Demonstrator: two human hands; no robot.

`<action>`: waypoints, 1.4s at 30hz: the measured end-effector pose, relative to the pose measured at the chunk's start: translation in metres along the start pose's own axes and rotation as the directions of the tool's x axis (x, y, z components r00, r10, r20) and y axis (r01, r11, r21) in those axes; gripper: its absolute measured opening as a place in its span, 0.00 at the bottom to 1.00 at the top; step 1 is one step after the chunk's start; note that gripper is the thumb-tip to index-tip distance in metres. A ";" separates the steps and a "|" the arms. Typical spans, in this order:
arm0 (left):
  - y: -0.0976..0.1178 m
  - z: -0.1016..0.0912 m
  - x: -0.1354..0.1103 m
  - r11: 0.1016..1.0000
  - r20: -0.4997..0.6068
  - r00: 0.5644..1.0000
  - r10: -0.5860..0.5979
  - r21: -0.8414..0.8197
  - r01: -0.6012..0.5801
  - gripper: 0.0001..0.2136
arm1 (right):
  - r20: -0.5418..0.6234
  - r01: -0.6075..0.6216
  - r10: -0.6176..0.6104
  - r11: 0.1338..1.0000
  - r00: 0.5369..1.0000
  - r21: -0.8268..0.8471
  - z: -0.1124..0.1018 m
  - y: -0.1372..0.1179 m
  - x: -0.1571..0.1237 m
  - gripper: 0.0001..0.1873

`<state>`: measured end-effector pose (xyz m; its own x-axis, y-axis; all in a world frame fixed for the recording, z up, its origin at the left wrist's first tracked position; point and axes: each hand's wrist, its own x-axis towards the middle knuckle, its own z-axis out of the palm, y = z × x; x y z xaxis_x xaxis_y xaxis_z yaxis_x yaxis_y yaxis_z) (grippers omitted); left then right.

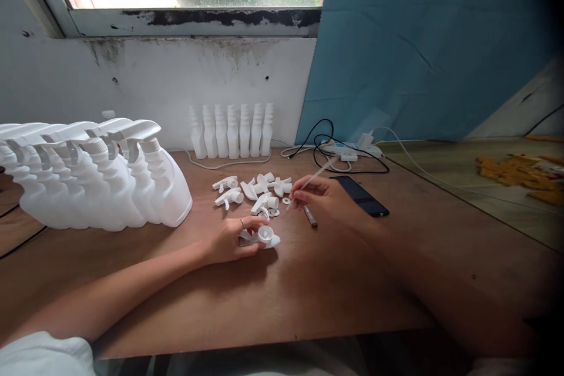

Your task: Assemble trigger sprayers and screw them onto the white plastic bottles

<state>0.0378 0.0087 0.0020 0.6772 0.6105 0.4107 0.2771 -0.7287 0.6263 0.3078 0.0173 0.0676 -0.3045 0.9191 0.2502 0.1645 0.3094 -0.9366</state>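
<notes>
My left hand (232,239) rests on the wooden table (282,294), fingers closed on a white spray trigger head (264,237) lying upside down. My right hand (318,198) pinches a thin clear dip tube (315,177) that slants up to the right, its lower tip near a small white ring (286,201). Just beyond the hands lies a loose pile of white trigger heads (253,191) and small ring washers.
A row of assembled white spray bottles (88,179) lies at the left. Several capless white bottles (232,131) stand against the wall. A dark pen (309,216), a black phone (359,195), cables and a charger (348,153) lie right of the hands. Yellow pieces (520,173) sit far right.
</notes>
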 end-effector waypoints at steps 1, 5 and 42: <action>0.000 0.001 0.000 1.000 -0.001 1.000 -0.014 -0.015 0.014 0.21 | 0.047 0.028 -0.030 0.999 0.998 0.037 0.012 -0.003 -0.004 0.18; 0.000 0.004 -0.001 0.999 -0.005 1.000 -0.022 -0.039 0.022 0.21 | 0.162 0.098 -0.098 0.995 0.982 0.011 0.044 -0.006 -0.018 0.15; 0.006 0.001 0.005 0.988 0.001 0.999 -0.043 -0.145 0.043 0.16 | 0.285 0.464 -0.383 0.827 0.879 -0.317 0.063 0.017 -0.019 0.14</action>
<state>0.0430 0.0072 0.0071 0.6656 0.6408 0.3825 0.2038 -0.6491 0.7329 0.2568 -0.0099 0.0319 -0.5978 0.6194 0.5089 0.2921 0.7595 -0.5812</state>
